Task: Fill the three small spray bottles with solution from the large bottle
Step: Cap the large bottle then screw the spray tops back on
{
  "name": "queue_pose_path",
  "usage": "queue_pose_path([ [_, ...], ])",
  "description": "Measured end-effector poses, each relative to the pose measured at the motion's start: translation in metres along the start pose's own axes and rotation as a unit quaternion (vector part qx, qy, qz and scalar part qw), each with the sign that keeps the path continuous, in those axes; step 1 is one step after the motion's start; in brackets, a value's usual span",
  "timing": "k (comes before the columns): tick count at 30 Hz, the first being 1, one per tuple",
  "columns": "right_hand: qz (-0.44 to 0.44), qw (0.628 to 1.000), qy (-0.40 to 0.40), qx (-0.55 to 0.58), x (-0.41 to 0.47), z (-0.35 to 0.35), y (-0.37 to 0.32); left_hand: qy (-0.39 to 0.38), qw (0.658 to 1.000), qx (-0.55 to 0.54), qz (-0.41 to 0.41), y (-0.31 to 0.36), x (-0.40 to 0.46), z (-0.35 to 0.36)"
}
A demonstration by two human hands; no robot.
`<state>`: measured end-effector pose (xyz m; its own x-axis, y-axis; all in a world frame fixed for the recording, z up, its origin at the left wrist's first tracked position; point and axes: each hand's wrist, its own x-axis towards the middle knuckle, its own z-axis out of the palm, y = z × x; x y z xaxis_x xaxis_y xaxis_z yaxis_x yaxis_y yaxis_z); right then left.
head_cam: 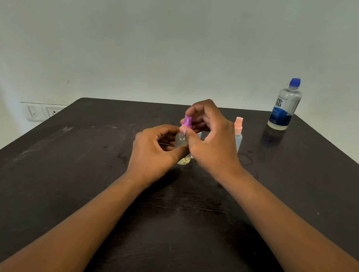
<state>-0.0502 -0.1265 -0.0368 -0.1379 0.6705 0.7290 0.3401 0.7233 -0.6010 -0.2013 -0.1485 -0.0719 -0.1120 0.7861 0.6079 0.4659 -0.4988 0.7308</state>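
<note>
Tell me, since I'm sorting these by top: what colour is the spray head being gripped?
Purple spray head, pinched by the right hand; head view.

Dark brown table (60,179), top scuffed w/ pale smears at left and faint ring marks toward the right. Behind it a plain off-white wall (183,37), lit evenly. Low on the wall at left, a white switch plate (42,111), prob. w/ a socket beside the switch.
</note>
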Motion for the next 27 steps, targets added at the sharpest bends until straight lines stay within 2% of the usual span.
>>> queue_pose_path([
  [3,0.008,0.999,-0.035,0.011,-0.0008,0.0006,-0.0001,-0.012,1.000,-0.012,-0.001,0.0003,0.0003,-0.0009],
  [8,0.050,0.991,-0.088,0.091,0.0006,-0.0010,0.0009,-0.036,0.998,-0.043,0.000,0.0010,0.0002,-0.0029],
  [19,0.066,0.987,-0.061,0.135,0.0030,-0.0029,-0.0021,-0.061,0.993,-0.101,-0.010,-0.0009,0.0022,-0.0048],
  [27,0.082,0.982,-0.045,0.161,0.0050,-0.0055,-0.0066,-0.029,0.997,-0.064,-0.031,-0.0056,0.0046,-0.0023],
])
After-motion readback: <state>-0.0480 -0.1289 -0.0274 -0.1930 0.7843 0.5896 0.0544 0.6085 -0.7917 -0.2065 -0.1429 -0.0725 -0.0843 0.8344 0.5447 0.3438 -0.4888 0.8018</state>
